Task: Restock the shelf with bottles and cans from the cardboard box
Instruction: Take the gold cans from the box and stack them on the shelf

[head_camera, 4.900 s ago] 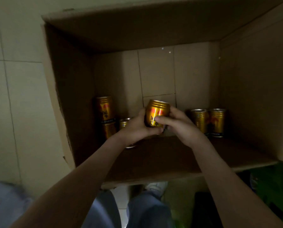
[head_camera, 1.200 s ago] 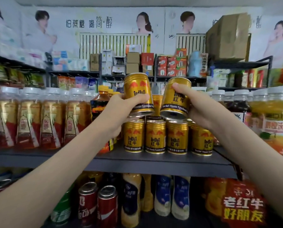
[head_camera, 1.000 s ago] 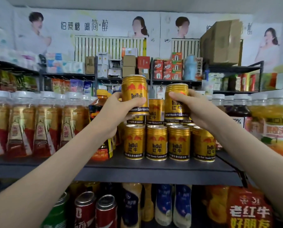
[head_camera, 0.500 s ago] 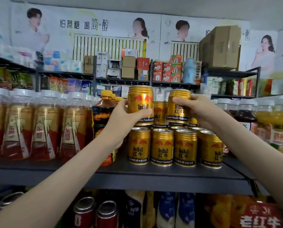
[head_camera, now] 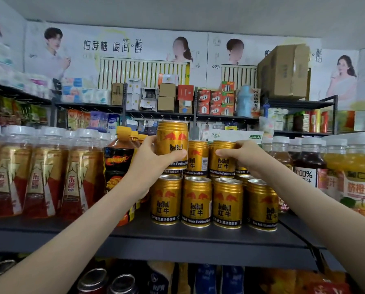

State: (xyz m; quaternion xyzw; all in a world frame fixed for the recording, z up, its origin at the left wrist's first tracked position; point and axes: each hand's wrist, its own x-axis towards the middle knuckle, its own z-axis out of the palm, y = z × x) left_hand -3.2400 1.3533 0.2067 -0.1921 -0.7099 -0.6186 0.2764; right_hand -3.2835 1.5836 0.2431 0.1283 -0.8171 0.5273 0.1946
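The gold Red Bull can (head_camera: 173, 145) in the left hand (head_camera: 149, 166) hangs upright just above the front-left can (head_camera: 165, 200) of the bottom row on the grey shelf (head_camera: 177, 236); it should go down square, so its base seats inside that rim. The left fingers and thumb curl round its lower half, while the right hand (head_camera: 245, 155) wraps a second can (head_camera: 223, 160) that seems seated on the upper tier

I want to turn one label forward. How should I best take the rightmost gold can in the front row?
Grip the rightmost front can round its upper wall, coming from the front and right: it stands upright, its right side looks free, while its left side sits close beside the neighbouring can.
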